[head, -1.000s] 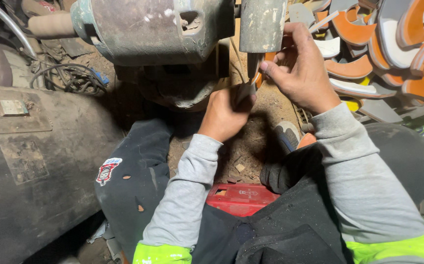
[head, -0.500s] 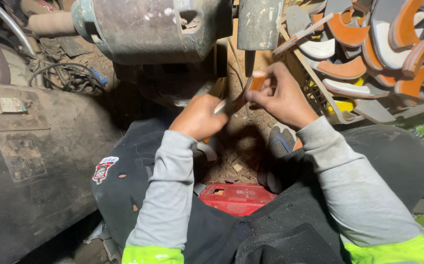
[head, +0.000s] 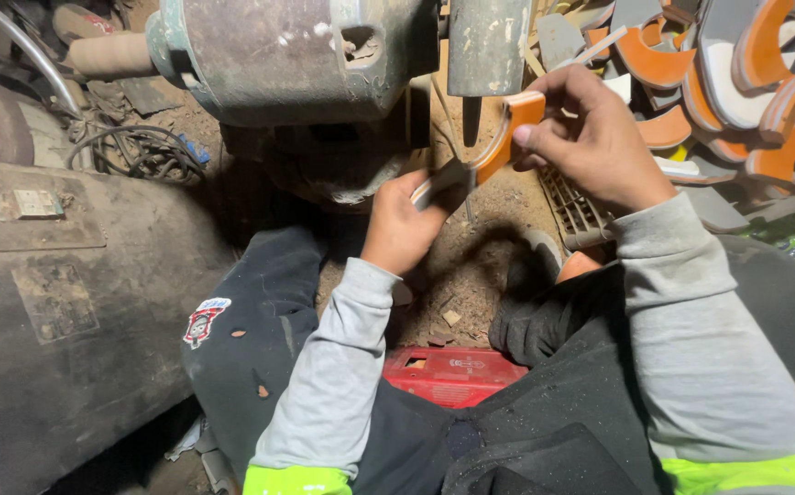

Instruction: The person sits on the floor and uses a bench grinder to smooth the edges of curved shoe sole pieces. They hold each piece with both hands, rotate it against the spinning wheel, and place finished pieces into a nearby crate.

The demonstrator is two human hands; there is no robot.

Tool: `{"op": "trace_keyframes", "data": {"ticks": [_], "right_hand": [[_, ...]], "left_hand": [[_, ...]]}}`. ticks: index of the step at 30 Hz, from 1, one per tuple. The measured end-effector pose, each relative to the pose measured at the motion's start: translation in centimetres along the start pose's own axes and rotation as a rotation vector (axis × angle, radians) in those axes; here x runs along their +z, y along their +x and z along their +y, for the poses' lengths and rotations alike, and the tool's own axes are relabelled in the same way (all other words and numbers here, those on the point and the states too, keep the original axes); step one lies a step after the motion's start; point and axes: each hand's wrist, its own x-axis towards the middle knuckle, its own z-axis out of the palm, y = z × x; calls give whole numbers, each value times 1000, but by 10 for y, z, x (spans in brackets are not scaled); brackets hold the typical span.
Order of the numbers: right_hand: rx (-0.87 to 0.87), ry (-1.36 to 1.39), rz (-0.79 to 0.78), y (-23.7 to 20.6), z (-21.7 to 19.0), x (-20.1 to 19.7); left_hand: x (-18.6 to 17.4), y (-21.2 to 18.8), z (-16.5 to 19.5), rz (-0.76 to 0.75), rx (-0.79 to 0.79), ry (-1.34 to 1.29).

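A curved orange and grey piece (head: 498, 147) is gripped at both ends. My left hand (head: 406, 225) pinches its lower grey end. Its upper orange end sits between the fingers of my right hand (head: 590, 137). The piece is held just below a worn metal motor housing (head: 287, 55) and next to the grey wheel guard (head: 489, 41) at the top of the view. A thin dark blade (head: 471, 119) hangs under the guard, right beside the piece.
A heap of similar orange and grey curved pieces (head: 736, 82) lies at the upper right. A large dark metal body (head: 58, 293) fills the left. A red box (head: 452, 376) sits between my knees, with a dark glove (head: 535, 321) beside it. Cables (head: 131, 151) lie upper left.
Both hands have lifted the curved piece up from the dusty floor toward the guard. The right hand now grips its upper end higher and further right.
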Motion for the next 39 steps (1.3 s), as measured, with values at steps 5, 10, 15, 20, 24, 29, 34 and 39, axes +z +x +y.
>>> {"op": "trace_keyframes", "data": {"ticks": [5,10,15,20,24,29,34,39], "right_hand": [[-196,-137,31,12,0,-3],[-177,-102,45,19,8,1],[-116,-87,65,16,13,17],[-23,120,84,7,14,39],[42,253,80,-2,18,50],[77,-176,-109,-6,23,36],[128,7,-133,0,16,20],[75,-176,-11,7,-4,-2]], "left_hand": [[6,14,-19,-38,-92,-248],[1,19,-28,-36,-17,-326],[-12,13,-34,-40,-94,-314],[-29,9,-32,-73,-146,-228],[-43,6,-21,-73,-128,-236],[-62,0,8,-88,-37,-14],[-51,-6,20,-1,157,73],[-21,3,-4,-22,-69,-335]]}}
